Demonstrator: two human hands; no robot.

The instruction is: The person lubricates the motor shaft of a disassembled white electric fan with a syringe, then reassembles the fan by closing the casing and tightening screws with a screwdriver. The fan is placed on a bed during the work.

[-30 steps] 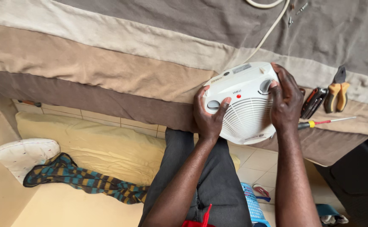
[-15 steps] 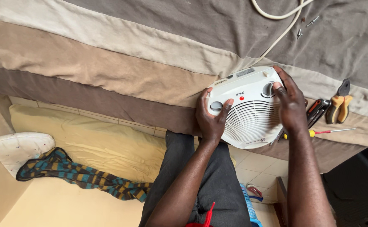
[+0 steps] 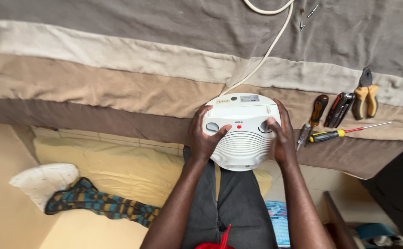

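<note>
Both my hands clamp the white heater (image 3: 242, 133) at the bed edge, left hand (image 3: 203, 138) and right hand (image 3: 282, 138) on opposite sides, grille facing me, cord (image 3: 266, 53) running away.

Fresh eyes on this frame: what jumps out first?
The round white fan heater at centre, gripped on both sides by the left hand and right hand, at the edge of a striped brown and grey cloth. Its white cord runs up and away. To the right lie screwdrivers and pliers.
</note>
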